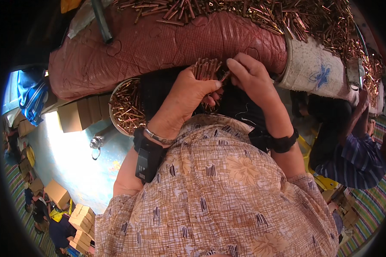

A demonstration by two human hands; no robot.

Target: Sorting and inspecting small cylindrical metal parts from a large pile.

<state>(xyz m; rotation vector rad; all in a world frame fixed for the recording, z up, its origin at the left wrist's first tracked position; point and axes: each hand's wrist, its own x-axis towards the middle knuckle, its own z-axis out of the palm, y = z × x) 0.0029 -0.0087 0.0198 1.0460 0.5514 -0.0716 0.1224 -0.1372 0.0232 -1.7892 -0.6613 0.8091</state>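
Note:
My left hand (193,88) is closed around a bundle of thin copper-coloured metal rods (207,69), their ends standing up side by side above the fingers. Close beside it on the right is my right hand (254,79), its thumb and fingers drawn together in a pinch. Between the two hands, at my left thumb tip, a few rod ends show. Whatever sits inside the right fingers is hidden. Both hands are over my dark-covered lap, just in front of a padded red roll (167,45).
Loose copper-coloured rods (261,15) are heaped beyond the roll. A white round tub (112,112) of rods stands left of my left forearm. A white cloth roll (315,64) continues to the right. Cardboard boxes (74,115) lie left; another person (351,158) sits at right.

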